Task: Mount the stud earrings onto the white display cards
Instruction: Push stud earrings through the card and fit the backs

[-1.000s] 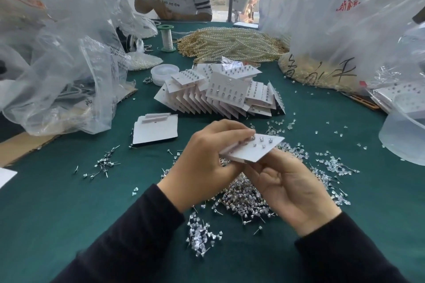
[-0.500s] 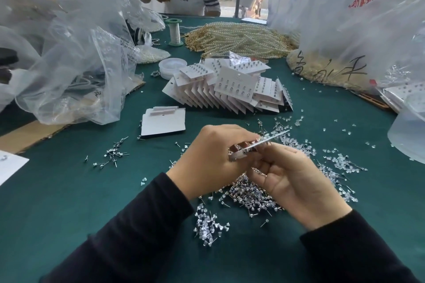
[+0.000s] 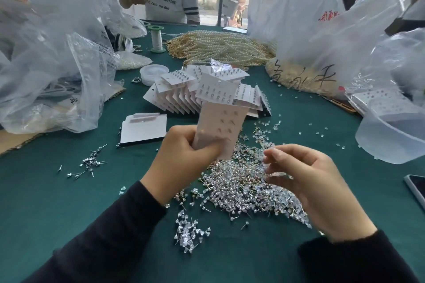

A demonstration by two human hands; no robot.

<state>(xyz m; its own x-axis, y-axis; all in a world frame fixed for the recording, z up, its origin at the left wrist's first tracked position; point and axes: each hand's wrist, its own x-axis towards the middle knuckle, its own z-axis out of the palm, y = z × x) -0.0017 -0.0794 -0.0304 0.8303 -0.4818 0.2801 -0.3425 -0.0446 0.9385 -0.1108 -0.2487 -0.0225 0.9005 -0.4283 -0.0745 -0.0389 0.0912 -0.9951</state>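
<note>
Left hand was raised above the table, wrist straight, fingers and thumb curled round the lower end of one white display card, which it held upright and tilted slightly right. Small raised marks ran in rows on the card's face, too blurred to count. Right hand hovered to the side, apart from the card, palm turned inward with its fingers loosely bent. Motion blur hid whether they pinched anything. Below both hands lay one large heap of loose stud earrings, far too many to count. There were two small clusters: clear backs near the left sleeve and metal pins farther left. One fanned row of filled cards, well over ten, lay behind the held card. One flat stack of blank cards lay beside it. One spool, one heap of pearl strands and one phone at the right edge were also noted.
</note>
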